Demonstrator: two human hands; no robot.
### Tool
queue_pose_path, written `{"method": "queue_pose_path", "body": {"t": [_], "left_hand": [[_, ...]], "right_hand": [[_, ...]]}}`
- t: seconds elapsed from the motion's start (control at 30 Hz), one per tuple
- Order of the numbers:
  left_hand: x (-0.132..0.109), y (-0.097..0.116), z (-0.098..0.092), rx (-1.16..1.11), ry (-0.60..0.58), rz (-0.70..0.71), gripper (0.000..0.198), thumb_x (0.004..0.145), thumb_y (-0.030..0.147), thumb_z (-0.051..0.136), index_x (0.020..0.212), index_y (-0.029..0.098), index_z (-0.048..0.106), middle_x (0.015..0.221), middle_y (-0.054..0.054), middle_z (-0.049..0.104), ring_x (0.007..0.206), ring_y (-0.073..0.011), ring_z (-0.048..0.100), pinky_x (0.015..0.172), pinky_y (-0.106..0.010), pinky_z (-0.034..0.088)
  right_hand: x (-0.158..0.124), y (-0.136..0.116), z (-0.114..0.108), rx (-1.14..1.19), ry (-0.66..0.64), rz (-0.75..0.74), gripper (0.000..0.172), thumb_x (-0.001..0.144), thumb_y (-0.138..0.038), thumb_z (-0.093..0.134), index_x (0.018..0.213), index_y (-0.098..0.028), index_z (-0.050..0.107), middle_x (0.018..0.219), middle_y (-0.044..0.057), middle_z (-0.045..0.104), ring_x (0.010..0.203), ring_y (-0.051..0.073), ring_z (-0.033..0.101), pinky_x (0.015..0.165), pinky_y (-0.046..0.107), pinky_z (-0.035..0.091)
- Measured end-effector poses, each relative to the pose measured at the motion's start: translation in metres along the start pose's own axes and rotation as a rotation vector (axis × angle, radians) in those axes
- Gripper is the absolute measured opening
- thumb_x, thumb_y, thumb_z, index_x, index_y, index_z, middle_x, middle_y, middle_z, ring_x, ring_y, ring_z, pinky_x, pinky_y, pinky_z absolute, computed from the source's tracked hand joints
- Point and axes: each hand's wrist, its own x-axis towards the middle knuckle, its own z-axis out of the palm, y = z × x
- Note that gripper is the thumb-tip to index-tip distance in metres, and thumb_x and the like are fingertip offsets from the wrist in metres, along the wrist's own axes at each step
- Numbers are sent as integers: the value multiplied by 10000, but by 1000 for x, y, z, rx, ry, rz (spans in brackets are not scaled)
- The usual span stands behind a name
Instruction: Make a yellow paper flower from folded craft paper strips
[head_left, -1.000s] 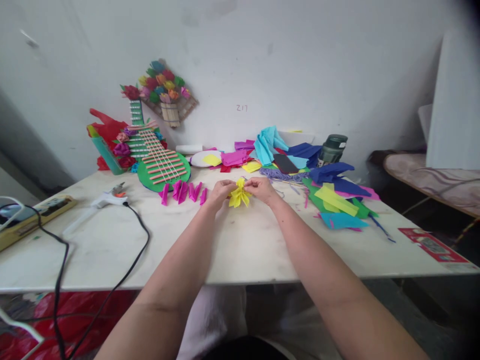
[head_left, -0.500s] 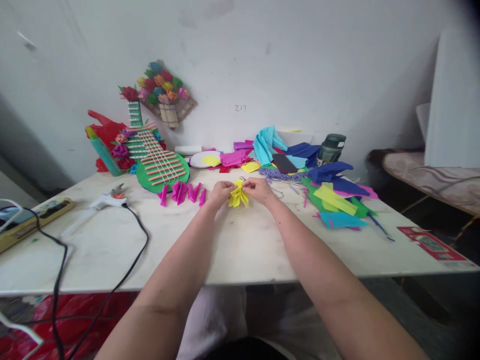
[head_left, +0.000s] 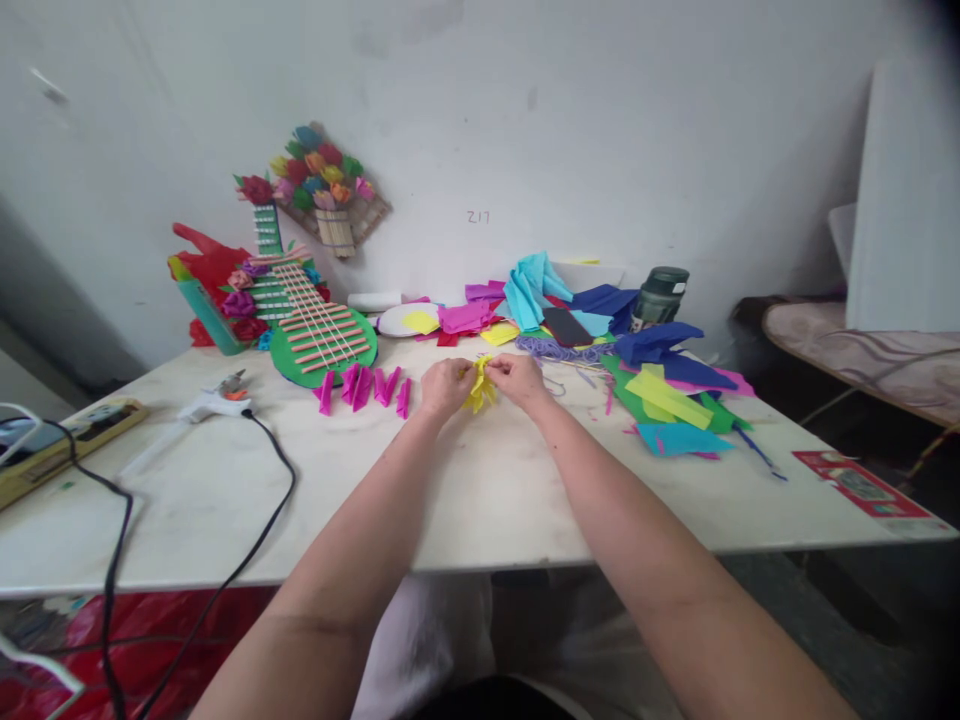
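1. Yellow folded paper [head_left: 478,388] is pinched between my left hand [head_left: 444,387] and right hand [head_left: 517,380], both closed on it, low over the table [head_left: 480,500], right of the green paper guitar [head_left: 322,340].
2. Pink folded pieces [head_left: 364,385] lie just beside the guitar's round end (a short row, on my side).
3. Glue gun [head_left: 214,401] rests left of the guitar.

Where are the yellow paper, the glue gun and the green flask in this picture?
Yellow paper [head_left: 481,395]: head view, on its lower folds.
Glue gun [head_left: 212,403]: head view, on its white body.
Flask [head_left: 660,300]: head view, on its dark green side.
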Motion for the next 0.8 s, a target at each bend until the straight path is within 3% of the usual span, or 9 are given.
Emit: {"method": "queue_pose_path", "body": {"t": [0.2,0.3,0.4,0.63,0.8], "left_hand": [[2,-12,3,-703,-112,-224,187,631,314,496,582,142,553,512,11,478,503,-101,442,500,-220,342],[2,-19,4,-824,-164,-283,158,603,293,510,546,146,511,485,27,434,463,-86,409,461,-211,319],[4,-21,6,-732,-162,-213,163,609,299,517,564,143,531,483,27,441,469,-88,411,464,-212,306],[1,-6,2,-71,7,-1,204,698,257,470,730,164,649,741,-48,625,689,-152,527,604,-242,349],[-2,0,1,65,42,64,251,763,291,435,790,189,663,870,-69,625,772,-163,544,657,-246,361]], "right_hand": [[-3,-4,0,44,25,-216,178,698,-279,524,740,-186,669,689,6,667,630,118,574,593,206,399],[-4,-6,1,37,-2,-301,164,704,-264,524,736,-189,666,743,11,673,666,115,575,615,202,394],[-5,-6,1,-27,-18,-249,160,703,-279,527,736,-197,660,697,8,664,643,118,570,591,206,382],[-2,-6,-1,-47,-39,-9,168,681,-308,532,729,-201,653,675,4,662,626,128,570,560,214,381],[-1,-6,1,-69,13,50,162,658,-276,529,739,-206,651,603,-8,637,563,127,547,520,216,364]]}}
